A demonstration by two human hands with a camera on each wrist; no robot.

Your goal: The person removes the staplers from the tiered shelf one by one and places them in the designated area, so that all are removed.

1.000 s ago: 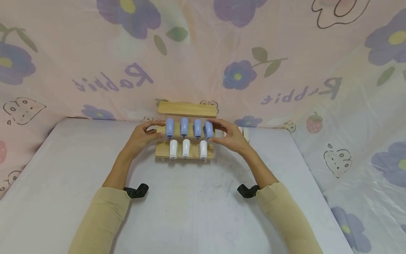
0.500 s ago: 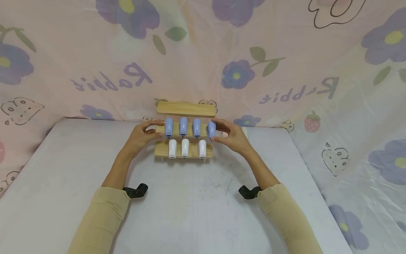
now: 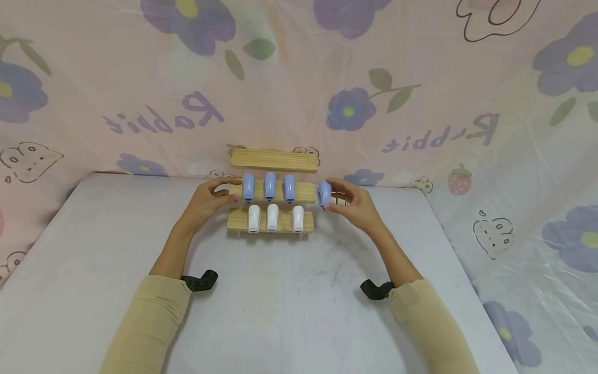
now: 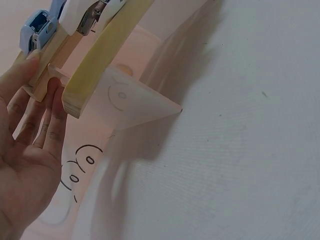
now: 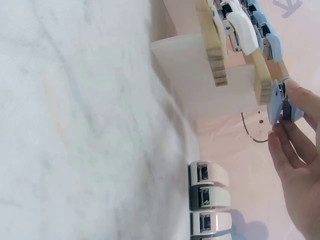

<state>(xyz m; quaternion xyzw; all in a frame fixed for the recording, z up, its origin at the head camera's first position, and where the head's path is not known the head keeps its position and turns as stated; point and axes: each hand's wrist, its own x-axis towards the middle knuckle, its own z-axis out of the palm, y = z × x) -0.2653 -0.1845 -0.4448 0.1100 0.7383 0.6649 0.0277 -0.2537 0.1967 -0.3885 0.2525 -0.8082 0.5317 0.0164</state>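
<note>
My right hand (image 3: 355, 205) pinches a small light-blue stapler (image 3: 324, 194) between thumb and fingers, just off the right end of the middle shelf board (image 3: 306, 192). In the right wrist view the held stapler (image 5: 274, 104) is tilted beside the board ends. With thumb and fingers, my left hand (image 3: 210, 200) grips the left end of that middle board; the left wrist view shows the thumb on its upper side. Three blue staplers (image 3: 270, 186) stand in a row on the middle board. Three white staplers (image 3: 272, 218) stand on the lower board (image 3: 238, 221).
A higher wooden board (image 3: 274, 160) tops the tiered rack, near the flower-print cloth (image 3: 280, 93). A pale translucent side panel (image 4: 135, 97) supports the boards. Several pale staplers (image 5: 212, 197) stand in a row on the white table (image 3: 280, 311), right of the rack.
My right hand has moved right with the blue stapler, from the right end of the middle board to beyond it. The left hand stays on the board.
</note>
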